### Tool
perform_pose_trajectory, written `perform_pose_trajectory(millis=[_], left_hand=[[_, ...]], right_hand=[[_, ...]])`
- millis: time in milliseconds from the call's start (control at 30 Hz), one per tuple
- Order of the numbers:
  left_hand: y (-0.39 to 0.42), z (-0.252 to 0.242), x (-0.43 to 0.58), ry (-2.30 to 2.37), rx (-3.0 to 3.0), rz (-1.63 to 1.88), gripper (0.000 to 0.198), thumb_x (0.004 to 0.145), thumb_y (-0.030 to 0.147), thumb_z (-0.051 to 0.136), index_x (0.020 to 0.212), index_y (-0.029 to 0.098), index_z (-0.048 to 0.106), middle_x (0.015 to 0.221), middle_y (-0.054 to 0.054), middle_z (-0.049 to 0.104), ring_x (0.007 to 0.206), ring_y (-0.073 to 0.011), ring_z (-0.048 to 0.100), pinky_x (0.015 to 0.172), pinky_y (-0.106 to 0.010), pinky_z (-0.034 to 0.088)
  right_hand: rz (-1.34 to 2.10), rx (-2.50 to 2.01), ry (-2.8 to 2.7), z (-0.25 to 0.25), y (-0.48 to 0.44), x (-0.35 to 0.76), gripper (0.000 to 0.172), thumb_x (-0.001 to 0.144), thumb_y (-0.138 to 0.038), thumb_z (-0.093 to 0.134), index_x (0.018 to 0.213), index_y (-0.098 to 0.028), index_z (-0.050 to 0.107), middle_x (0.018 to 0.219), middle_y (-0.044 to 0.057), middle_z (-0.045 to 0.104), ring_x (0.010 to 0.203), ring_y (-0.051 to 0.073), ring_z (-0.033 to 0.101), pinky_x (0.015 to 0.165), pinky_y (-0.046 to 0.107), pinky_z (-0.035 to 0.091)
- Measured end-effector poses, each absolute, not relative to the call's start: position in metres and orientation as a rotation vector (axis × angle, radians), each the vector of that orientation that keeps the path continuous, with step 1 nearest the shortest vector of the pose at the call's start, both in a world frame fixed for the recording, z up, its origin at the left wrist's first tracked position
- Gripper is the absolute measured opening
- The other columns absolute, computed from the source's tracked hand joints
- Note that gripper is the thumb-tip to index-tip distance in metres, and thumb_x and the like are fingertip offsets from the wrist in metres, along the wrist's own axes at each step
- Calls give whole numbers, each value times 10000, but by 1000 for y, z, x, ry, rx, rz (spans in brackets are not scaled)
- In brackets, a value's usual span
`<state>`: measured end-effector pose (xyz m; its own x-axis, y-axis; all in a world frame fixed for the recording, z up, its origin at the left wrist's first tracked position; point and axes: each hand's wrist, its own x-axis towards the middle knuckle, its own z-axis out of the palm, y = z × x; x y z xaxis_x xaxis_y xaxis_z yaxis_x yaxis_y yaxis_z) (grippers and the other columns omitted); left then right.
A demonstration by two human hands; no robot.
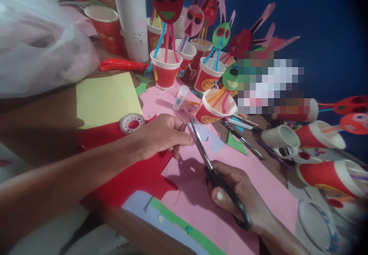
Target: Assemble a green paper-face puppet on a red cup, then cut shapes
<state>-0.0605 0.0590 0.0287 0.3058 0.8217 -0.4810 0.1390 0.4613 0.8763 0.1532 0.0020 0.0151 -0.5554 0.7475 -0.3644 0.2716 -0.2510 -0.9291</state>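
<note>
My right hand (232,190) is wrapped round the black handles of a pair of scissors (204,153), whose blades point up and away, slightly parted. My left hand (168,134) is pinched beside the blade tips; what lies between its fingers is too small to make out. Beneath both hands lies pink paper (218,216), with red paper (135,178) to the left. A white ring-shaped spool (124,124) rests on the red paper near my left wrist. Just beyond the blades is a red and white paper cup (215,107) holding straws and a green paper face (230,76).
More cups with paper faces (166,69) line the back and right. A plastic bag (43,40), a white bottle (132,21) and yellow paper (107,97) are at the left. A small clear tube (181,97) stands behind my left hand; a tape roll (317,224) lies lower right.
</note>
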Motion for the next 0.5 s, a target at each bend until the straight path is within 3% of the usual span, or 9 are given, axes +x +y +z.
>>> perform_pose_trajectory(millis=[500], left_hand=[[59,30,-61,1195,1041,540,115,683,151,600,570,139,579,387,51,535,374,-77,550,358,-149,311]], right_hand=[[1860,-1215,-1637,14,1,153,330,764,-480,642,870,-185,537,632,-53,382,527,86,336,461,206,271]])
